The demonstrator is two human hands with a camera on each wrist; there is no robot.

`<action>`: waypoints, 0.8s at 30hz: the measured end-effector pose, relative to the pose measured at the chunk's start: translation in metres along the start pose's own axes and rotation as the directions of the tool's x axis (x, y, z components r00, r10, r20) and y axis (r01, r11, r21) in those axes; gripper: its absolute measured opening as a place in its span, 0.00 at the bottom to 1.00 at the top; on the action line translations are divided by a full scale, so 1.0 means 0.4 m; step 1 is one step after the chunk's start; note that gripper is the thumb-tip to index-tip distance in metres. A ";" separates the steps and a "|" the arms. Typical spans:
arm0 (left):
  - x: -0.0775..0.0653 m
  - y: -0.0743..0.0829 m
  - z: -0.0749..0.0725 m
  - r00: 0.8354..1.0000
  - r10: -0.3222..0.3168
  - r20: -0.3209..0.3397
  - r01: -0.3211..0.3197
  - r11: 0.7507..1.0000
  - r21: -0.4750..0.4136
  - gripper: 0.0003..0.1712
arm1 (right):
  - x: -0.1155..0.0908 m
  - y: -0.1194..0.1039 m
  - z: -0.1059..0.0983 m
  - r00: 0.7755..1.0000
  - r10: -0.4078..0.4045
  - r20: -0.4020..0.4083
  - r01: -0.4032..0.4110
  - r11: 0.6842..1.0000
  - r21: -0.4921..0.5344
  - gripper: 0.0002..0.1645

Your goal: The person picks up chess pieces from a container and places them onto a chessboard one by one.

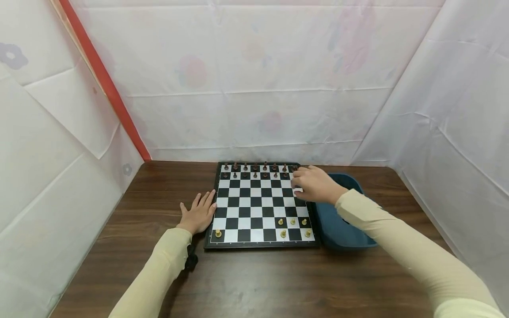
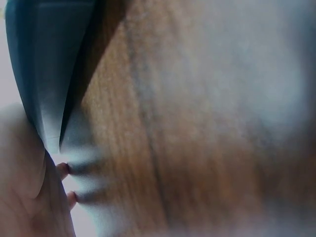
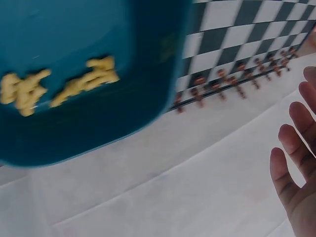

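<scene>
My left hand (image 1: 197, 215) lies with fingers spread at the left edge of the chessboard (image 1: 244, 202), fingertips on its dark border. My right hand (image 1: 317, 184) hovers over the board's far right side, fingers bent loosely downward. In the right wrist view its fingers (image 3: 296, 143) are apart and nothing shows between them. Dark brown chess pieces (image 1: 255, 167) stand in two rows along the far end, the right end of the nearer row hidden by the right hand. Several yellow pieces (image 1: 292, 221) stand at the near right, and one yellow piece (image 1: 218, 233) in the near left corner.
A blue plastic bin (image 1: 342, 225) stands against the board's right side, with yellow chess pieces (image 3: 94, 76) lying inside. A small black object (image 1: 191, 258) is by the left wrist. White sheeting (image 1: 254, 79) hangs behind the brown wooden table (image 1: 254, 282) and on both sides.
</scene>
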State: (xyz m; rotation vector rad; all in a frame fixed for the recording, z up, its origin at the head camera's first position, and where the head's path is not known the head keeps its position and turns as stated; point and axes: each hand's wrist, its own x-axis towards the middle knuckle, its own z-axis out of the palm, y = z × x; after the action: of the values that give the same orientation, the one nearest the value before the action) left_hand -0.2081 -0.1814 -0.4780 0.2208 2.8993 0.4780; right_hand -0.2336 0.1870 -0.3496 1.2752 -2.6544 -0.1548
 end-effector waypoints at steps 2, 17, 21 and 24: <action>0.000 0.000 0.002 1.000 0.001 0.000 -0.001 1.000 -0.002 0.34 | -0.023 0.019 0.006 1.000 0.025 0.009 -0.025 1.000 -0.003 0.04; 0.004 0.001 0.003 1.000 0.001 -0.007 -0.001 1.000 -0.001 0.33 | -0.179 0.128 0.071 0.993 0.114 0.012 -0.114 0.993 -0.005 0.04; 0.004 0.001 0.004 1.000 0.006 -0.011 -0.006 1.000 -0.003 0.33 | -0.209 0.147 0.083 0.990 0.137 0.037 -0.137 0.991 -0.001 0.05; 0.004 0.001 0.003 1.000 0.008 -0.010 -0.008 1.000 -0.003 0.34 | -0.227 0.160 0.092 0.984 0.166 0.068 -0.167 0.986 0.009 0.05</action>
State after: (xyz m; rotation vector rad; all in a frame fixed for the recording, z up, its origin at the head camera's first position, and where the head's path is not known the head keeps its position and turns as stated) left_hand -0.2093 -0.1804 -0.4792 0.2304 2.9081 0.4866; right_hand -0.2349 0.2985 -0.3858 1.0636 -2.8088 -0.1560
